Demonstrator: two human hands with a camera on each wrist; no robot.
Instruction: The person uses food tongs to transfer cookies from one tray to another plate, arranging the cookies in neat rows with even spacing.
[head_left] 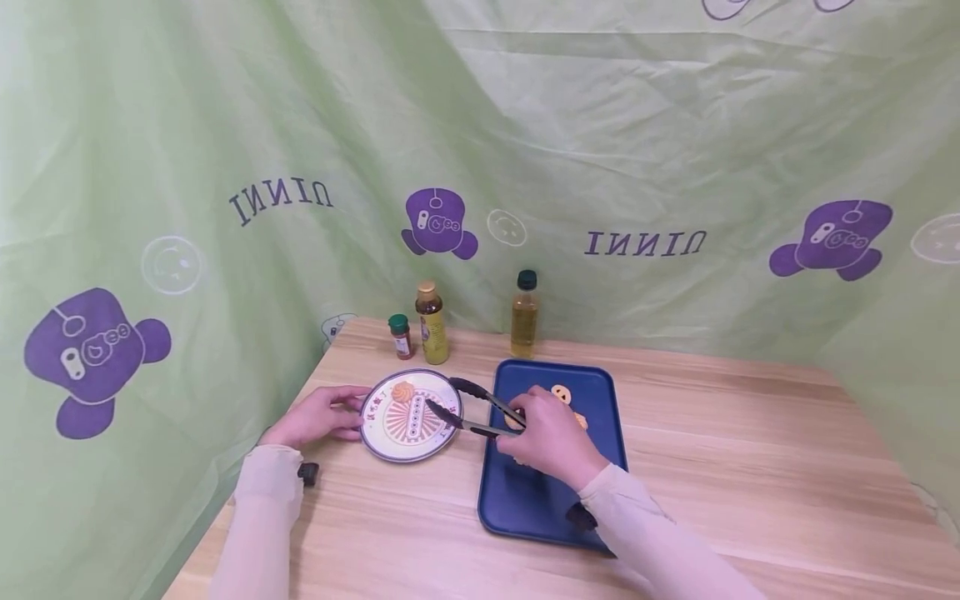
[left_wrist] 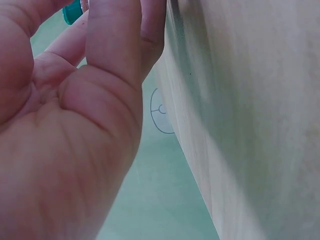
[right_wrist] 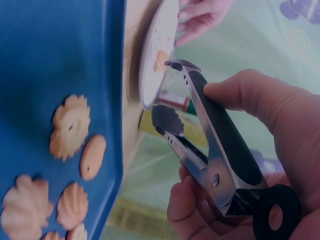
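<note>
My right hand (head_left: 551,440) grips a pair of metal tongs (head_left: 468,408) with black handles (right_wrist: 227,145), held over the gap between the blue tray (head_left: 525,500) and the round plate (head_left: 397,446). The tong tips (right_wrist: 170,120) are apart and hold nothing. One swirl cookie (head_left: 402,391) lies on the plate. Several cookies (right_wrist: 70,125) lie on the tray. My left hand (head_left: 318,414) rests at the plate's left rim, fingers touching it. In the left wrist view only the palm (left_wrist: 65,140) and table edge show.
Three bottles stand behind the plate and tray: a small spice jar (head_left: 401,336), a yellow-labelled bottle (head_left: 432,324) and an oil bottle (head_left: 524,314). The wooden table (head_left: 750,467) stretches right. A green printed cloth (head_left: 600,125) hangs behind and to the left.
</note>
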